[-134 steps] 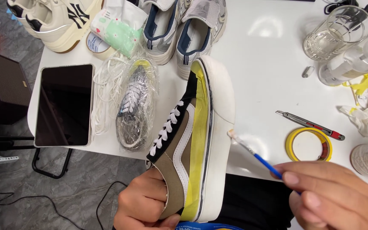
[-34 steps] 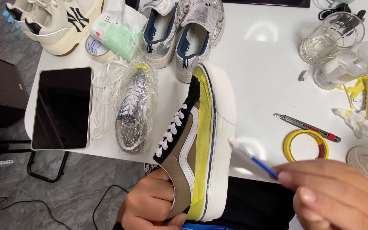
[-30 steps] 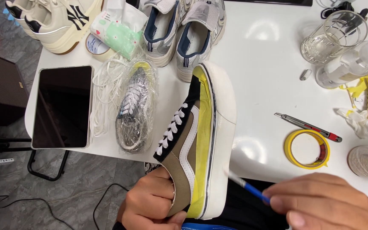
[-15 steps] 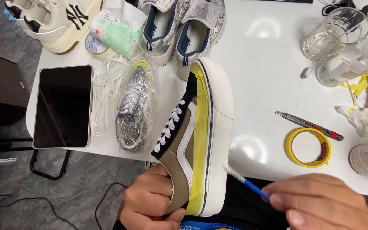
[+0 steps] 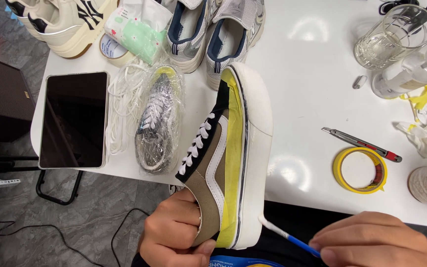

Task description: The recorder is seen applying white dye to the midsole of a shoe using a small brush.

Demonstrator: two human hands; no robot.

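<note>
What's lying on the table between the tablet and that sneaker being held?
In the head view, a bundle of white laces and a plastic-wrapped shoe lie between the tablet and the held sneaker.

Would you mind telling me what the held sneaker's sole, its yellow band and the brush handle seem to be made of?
The sole looks like white rubber, smooth and matte. The yellow band above it seems to be masking tape, thin, slightly translucent and wrinkled at the edges. The brush handle is probably glossy blue plastic, though painted wood is possible; its white tip touches the sole.

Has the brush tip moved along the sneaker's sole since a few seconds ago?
Yes. The brush tip slid from mid-sole toward the sneaker heel, farther from the yellow tape roll.
</note>
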